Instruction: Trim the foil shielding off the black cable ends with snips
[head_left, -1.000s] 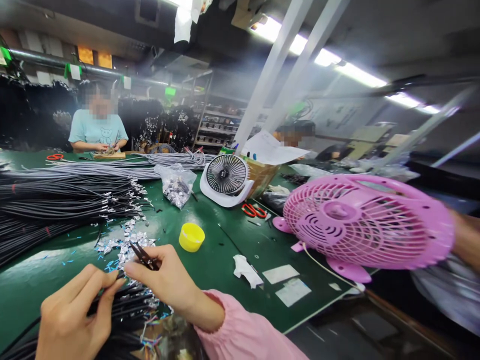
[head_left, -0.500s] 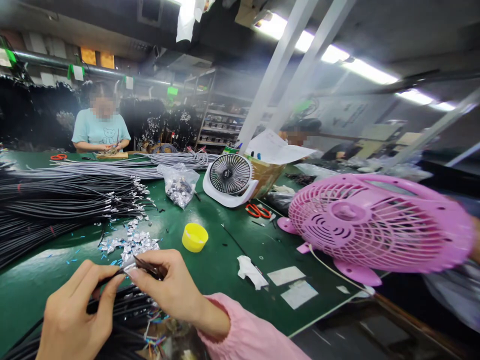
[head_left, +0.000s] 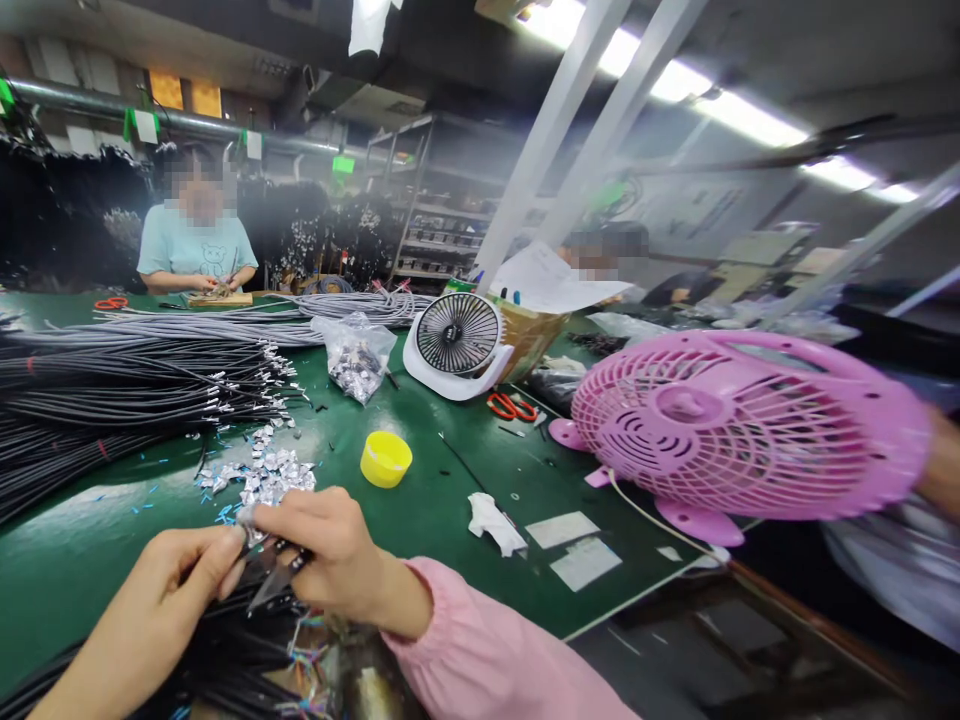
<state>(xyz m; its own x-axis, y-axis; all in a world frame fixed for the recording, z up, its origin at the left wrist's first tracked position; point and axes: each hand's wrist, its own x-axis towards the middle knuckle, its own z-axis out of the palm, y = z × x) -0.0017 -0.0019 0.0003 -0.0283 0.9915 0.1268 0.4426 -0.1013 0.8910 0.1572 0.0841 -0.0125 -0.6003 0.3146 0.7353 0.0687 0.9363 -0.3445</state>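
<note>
Grip closed, left hand [head_left: 174, 578] and right hand [head_left: 335, 548] pinch crumpled, shiny silver foil [head_left: 250, 522].

A light pink sleeve [head_left: 495, 640], loosely creased, is worn on the right; its cuff [head_left: 426, 600] is gathered into small ruffles. The left forearm [head_left: 97, 665], left hand [head_left: 176, 580] and right hand [head_left: 334, 555] are seen bare.
</note>
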